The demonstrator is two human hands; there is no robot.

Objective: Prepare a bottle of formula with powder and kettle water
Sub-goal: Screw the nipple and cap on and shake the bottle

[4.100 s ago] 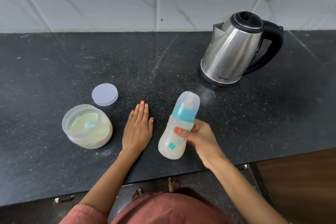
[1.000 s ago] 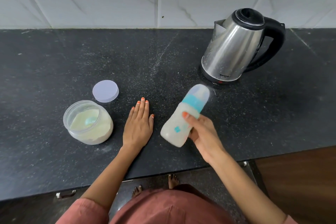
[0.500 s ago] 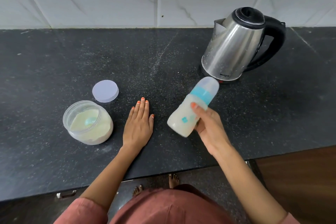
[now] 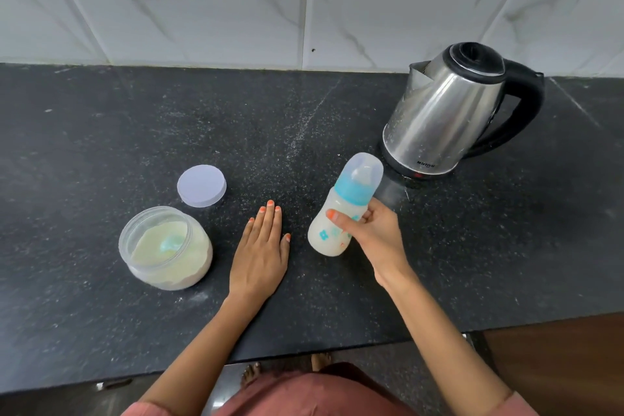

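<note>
The right hand [image 4: 368, 233] grips the capped, milky plastic baby bottle [image 4: 341, 209], tilted, seemingly mid-shake; left hand [image 4: 261, 246] lies flat, fingers together; next, probably stand it upright.

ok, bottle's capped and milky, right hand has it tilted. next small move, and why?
Probably set the bottle upright on the counter, in the bare patch by the left hand. The cap is on and the contents look evenly milky, so mixing seems done. The right hand holds it tilted. The powder jar is open, its lid beside it, so closing could follow.
</note>
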